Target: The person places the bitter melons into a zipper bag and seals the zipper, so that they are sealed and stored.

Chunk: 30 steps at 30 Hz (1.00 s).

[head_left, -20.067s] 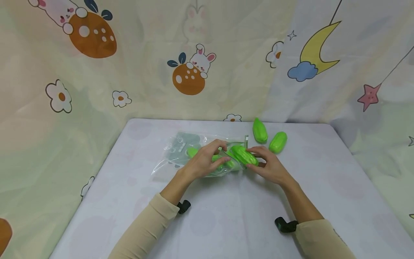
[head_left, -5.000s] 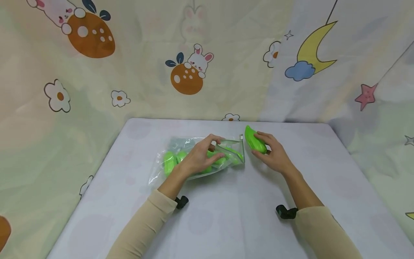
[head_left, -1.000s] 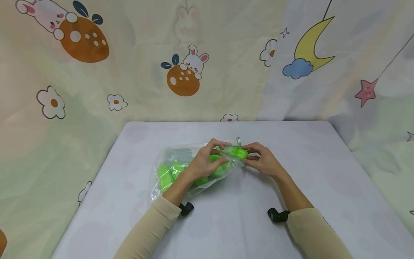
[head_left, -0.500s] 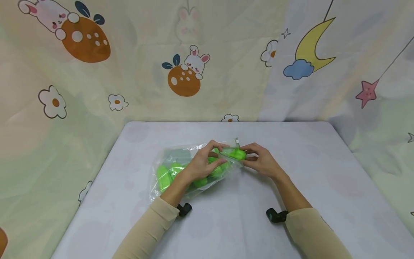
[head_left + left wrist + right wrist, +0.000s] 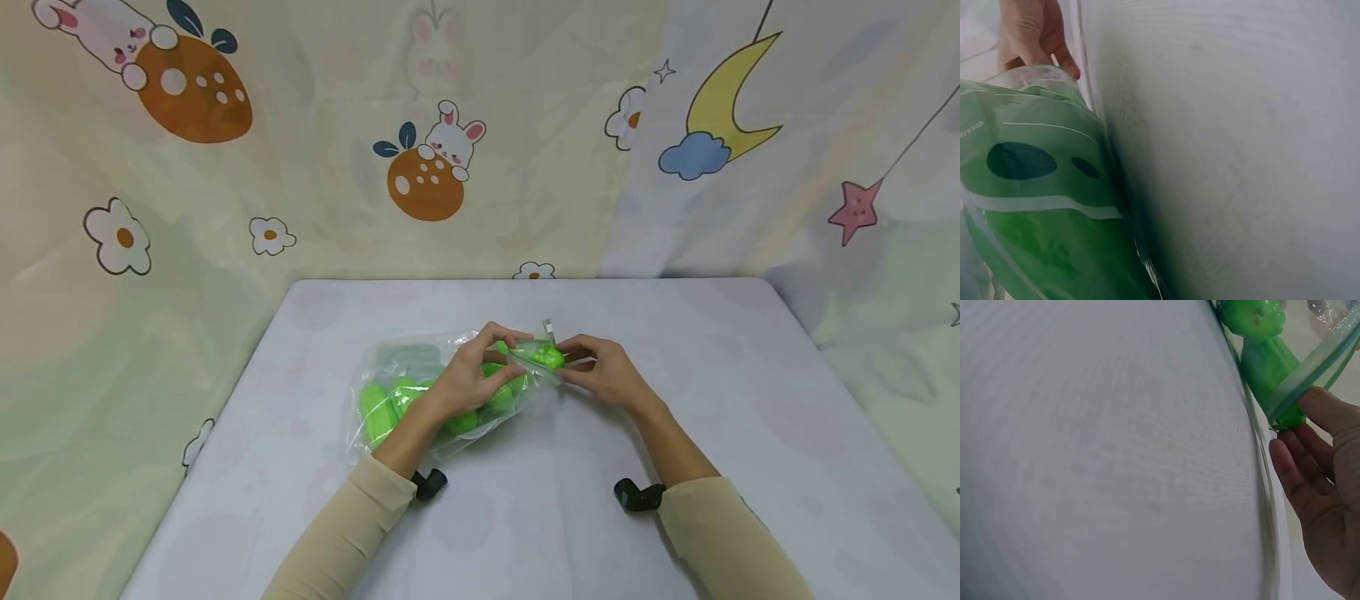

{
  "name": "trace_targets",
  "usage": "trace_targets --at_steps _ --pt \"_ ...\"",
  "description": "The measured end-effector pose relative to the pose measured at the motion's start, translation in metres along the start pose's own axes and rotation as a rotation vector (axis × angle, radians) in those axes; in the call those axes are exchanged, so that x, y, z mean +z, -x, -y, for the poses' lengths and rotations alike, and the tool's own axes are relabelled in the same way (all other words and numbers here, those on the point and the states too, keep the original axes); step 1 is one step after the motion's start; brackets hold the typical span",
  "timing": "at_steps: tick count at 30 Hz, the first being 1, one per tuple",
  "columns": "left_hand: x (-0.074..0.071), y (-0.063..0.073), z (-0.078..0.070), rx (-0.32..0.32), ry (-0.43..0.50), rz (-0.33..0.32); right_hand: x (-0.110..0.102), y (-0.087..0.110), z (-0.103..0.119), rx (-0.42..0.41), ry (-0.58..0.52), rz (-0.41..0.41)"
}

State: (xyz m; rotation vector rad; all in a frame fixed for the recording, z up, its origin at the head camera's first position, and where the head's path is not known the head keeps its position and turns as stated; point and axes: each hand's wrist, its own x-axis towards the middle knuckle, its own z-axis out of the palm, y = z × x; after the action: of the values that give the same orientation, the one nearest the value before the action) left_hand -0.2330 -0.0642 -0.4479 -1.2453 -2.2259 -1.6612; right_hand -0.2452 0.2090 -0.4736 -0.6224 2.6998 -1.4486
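A clear zip bag (image 5: 408, 354) with several bright green, ribbed vegetable-shaped pieces (image 5: 377, 412) inside lies on the table, its mouth toward the right. My left hand (image 5: 468, 375) holds the mouth's edges apart between thumb and fingers. At that mouth, my right hand (image 5: 607, 372) grips the outer end of another green ribbed piece (image 5: 549, 357), most of it within the opening. In the right wrist view, the right thumb touches the bag's zip strip (image 5: 1310, 372) beside the green piece (image 5: 1269, 369). The left wrist view shows the printed bag side (image 5: 1035, 156) close up.
A pale cloth covers the table (image 5: 675, 333). A patterned curtain (image 5: 540, 167) hangs behind its back edge. A dark wrist camera (image 5: 430, 485) sits by the left cuff and a second dark camera (image 5: 637, 496) by the right cuff.
Two green pieces lying beyond the bag twenty seconds ago are gone from the tabletop. The piece held above the table five seconds ago went to the bag's mouth, and slid slightly further left since.
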Motion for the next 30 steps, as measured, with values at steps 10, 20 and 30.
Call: trace_targets --at_steps 10,20,30 --pt "-0.001 0.000 -0.004 -0.050 -0.013 0.031 -0.002 0.002 0.003 -0.010 0.002 0.074" --pt "-0.001 0.010 -0.006 -0.097 -0.068 0.038 0.003 0.009 0.003 -0.041 0.010 0.034" --pt "-0.002 0.006 -0.004 0.021 -0.079 0.060 -0.007 0.027 0.020 0.048 -0.076 0.233"
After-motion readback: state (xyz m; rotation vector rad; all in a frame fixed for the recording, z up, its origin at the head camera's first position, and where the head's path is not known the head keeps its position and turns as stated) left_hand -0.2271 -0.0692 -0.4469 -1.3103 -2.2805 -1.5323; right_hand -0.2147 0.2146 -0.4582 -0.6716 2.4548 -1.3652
